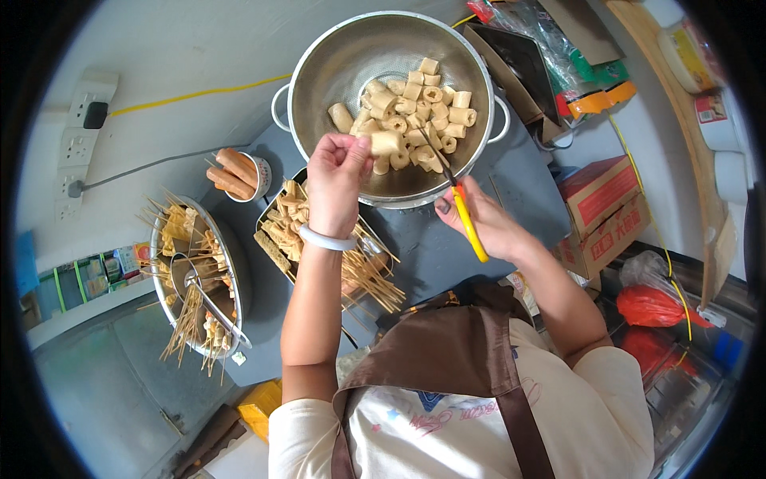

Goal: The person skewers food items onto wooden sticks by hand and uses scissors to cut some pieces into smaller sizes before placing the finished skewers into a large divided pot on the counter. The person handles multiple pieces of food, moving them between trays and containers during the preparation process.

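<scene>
Pinched between thumb and fingers of my left hand (342,173) is a pale tofu-skin roll (386,143), above the near side of a large two-handled metal strainer basin (335,66). My right hand (488,218) holds scissors (468,224) with yellow handles, their dark blades pointing into the basin over cut roll pieces (440,111). The blades are close to the roll but seem apart from it. Many short hollow pieces lie heaped in the basin. Below my left hand, a metal tray holds skewered food (287,224), partly hidden by my wrist.
An oval divided pot (242,287) of skewers stands at the left of the grey table (419,245). A paper cup (262,176) holds sausages beside the tray. Cardboard boxes (604,209) and plastic packages (556,48) are on the right. A yellow cable (203,91) runs behind the basin.
</scene>
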{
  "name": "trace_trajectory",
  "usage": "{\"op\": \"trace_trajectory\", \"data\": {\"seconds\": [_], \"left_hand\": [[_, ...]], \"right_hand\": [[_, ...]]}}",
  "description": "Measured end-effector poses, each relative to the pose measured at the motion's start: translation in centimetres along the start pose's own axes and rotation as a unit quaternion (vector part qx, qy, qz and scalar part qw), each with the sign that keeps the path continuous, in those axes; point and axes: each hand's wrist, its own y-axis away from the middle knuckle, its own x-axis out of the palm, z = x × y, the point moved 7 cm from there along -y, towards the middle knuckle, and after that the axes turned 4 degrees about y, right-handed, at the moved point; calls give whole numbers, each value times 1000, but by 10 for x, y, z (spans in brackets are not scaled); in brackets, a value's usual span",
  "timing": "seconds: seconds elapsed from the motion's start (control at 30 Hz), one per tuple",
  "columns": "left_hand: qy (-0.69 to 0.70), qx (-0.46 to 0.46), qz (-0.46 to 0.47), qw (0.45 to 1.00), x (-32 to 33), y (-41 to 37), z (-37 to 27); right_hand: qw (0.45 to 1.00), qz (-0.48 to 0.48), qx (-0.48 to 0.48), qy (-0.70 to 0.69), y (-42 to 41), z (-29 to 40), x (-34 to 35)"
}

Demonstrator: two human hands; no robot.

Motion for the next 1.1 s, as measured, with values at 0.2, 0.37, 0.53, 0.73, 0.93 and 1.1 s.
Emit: {"op": "trace_trajectory", "data": {"seconds": [0.2, 0.37, 0.53, 0.73, 0.93, 1.1], "left_hand": [[136, -19, -27, 990, 19, 9, -4], [111, -20, -10, 994, 25, 12, -1], [64, -16, -19, 998, 17, -4, -6], [-674, 229, -56, 700, 19, -5, -2], [-374, 97, -70, 920, -4, -14, 4], [138, -39, 21, 989, 10, -5, 1]], "right_hand": [[997, 65, -19, -31, -8, 17, 26], [998, 41, -5, -53, -16, 30, 15], [992, -11, 29, -122, -18, 34, -2], [983, -96, 51, -146, -17, 20, -18], [996, -32, 80, -14, -8, 18, -13], [999, 35, 18, -24, -7, 7, 15]]}}
